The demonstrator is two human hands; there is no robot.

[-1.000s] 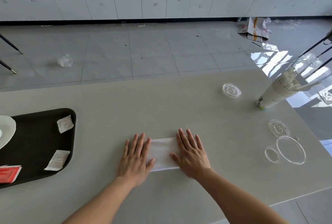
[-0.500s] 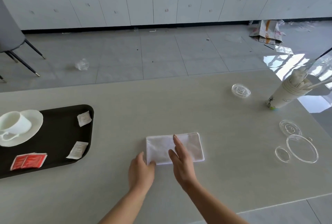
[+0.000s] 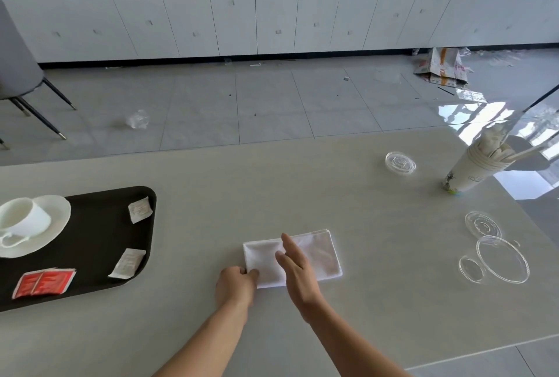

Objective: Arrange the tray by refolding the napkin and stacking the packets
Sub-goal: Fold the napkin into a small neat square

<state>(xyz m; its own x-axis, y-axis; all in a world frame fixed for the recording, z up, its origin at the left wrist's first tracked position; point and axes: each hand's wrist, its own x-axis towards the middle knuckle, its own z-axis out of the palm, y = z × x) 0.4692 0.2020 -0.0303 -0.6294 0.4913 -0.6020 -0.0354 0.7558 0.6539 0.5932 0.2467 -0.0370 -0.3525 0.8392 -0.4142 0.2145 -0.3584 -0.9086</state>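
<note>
Where both palms had lain flat a second earlier, your left hand (image 3: 234,284) now pinched the near-left corner of the napkin (image 3: 314,254) in its fingers, and your right hand (image 3: 295,261) stood edge-on across its middle, fingers straight and holding nothing. That suggested another fold was beginning. The soft white cloth, a layered rectangle, lay on the matte bench (image 3: 302,183), well apart from the dark tray (image 3: 99,237) with its scattered paper packets (image 3: 139,210).

The big pale table (image 3: 272,183) holds a dark tray (image 3: 99,258), a white napkin (image 3: 320,251), a paper cup stack (image 3: 472,171) — and maybe four clear lids (image 3: 400,162).
</note>
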